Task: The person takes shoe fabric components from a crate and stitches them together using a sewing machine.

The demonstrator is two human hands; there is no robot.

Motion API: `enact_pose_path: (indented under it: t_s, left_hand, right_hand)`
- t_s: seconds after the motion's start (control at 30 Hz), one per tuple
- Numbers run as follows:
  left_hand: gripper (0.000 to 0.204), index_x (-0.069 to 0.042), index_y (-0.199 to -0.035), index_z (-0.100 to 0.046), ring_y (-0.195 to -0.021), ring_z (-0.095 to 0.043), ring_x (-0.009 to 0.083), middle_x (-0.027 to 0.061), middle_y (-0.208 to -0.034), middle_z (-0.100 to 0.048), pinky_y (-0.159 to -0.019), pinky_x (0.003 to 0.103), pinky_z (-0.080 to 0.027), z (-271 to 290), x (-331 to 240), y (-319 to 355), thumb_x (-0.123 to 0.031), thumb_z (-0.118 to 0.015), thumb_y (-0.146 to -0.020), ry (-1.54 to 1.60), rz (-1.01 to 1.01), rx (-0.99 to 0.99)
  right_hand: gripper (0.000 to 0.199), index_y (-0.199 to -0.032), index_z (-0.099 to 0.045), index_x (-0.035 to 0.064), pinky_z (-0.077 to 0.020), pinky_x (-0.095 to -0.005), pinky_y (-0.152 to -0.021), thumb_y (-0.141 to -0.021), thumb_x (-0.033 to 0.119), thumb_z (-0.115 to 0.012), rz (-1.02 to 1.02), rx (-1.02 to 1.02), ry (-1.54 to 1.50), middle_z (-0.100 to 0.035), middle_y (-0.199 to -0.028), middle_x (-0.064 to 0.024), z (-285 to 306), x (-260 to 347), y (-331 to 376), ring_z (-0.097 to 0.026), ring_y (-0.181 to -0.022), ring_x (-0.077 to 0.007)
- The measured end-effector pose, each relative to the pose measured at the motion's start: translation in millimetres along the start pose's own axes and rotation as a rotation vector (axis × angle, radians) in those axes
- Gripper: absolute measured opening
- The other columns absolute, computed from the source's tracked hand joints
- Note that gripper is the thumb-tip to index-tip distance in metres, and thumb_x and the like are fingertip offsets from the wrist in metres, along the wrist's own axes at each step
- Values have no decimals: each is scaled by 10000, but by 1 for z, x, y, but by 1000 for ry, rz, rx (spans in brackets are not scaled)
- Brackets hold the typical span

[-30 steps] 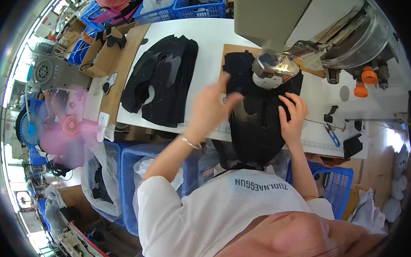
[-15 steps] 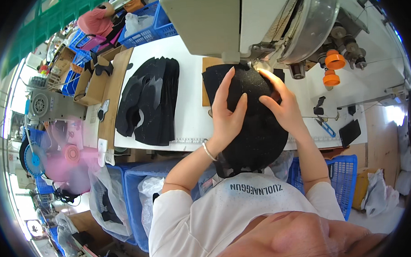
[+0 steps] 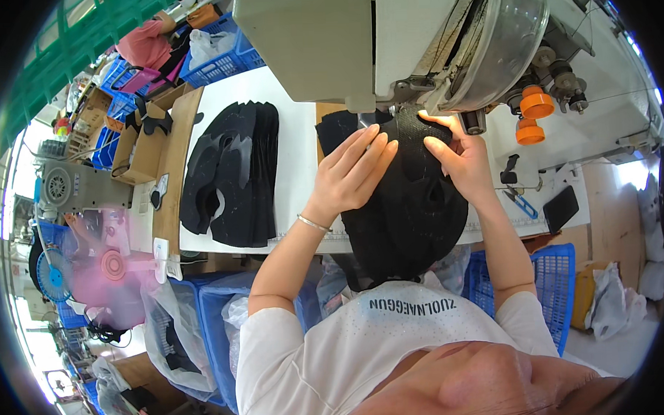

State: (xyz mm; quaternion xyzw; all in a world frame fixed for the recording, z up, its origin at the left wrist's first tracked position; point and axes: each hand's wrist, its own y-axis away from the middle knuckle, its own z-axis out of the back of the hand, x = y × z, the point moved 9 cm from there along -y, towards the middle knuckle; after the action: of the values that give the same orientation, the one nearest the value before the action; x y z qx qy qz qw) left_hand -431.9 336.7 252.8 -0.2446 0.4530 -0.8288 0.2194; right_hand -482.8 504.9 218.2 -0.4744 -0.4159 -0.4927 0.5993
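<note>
A black fabric piece [image 3: 409, 223] with a mesh-like part lies under the head of a sewing machine [image 3: 297, 44] and hangs over the table's front edge toward my lap. My left hand [image 3: 353, 170] rests on its left part, fingers stretched out side by side, tips close to the needle area. On the right edge my right hand [image 3: 462, 155] grips the fabric, thumb on top and index finger reaching toward the needle; its other fingers are partly hidden. The needle tip itself is too small to make out. Left of the work stands a fanned stack of black cut pieces [image 3: 232, 174].
Small scissors with blue handles [image 3: 522, 203] and a dark flat rectangle [image 3: 561, 209] lie on the table's right. Blue crates [image 3: 558, 287] stand below the table edge. A pink fan [image 3: 113, 265] is at the left. Another person in pink [image 3: 145, 46] sits at far left.
My left hand has shifted left and its fingers have come together. The fabric has turned slightly under the machine. My right hand stays at its right edge.
</note>
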Motion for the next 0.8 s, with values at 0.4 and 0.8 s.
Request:
enact_pose_path:
  t_s: [0.4, 0.8]
  left_hand:
    - [311, 16, -1000, -721, -1021, -679, 281, 109, -1033, -668, -876, 385, -600, -5, 13, -2, -28, -700, -692, 115, 12, -31]
    - [281, 12, -978, -727, -1041, -670, 261, 108, -1036, -671, -895, 368, -588, -7, 18, 1, -37, -703, -702, 148, 27, -62]
  right_hand:
    - [204, -1049, -632, 32, -334, -203, -473, -904, 159, -700, 24, -77, -80, -503, -647, 70, 2, -17, -6, -424, -517, -15]
    - [138, -950, -596, 49, -345, -199, -494, -909, 137, -693, 37, -116, -70, -513, -687, 73, 4, -22, -8, -435, -551, -13]
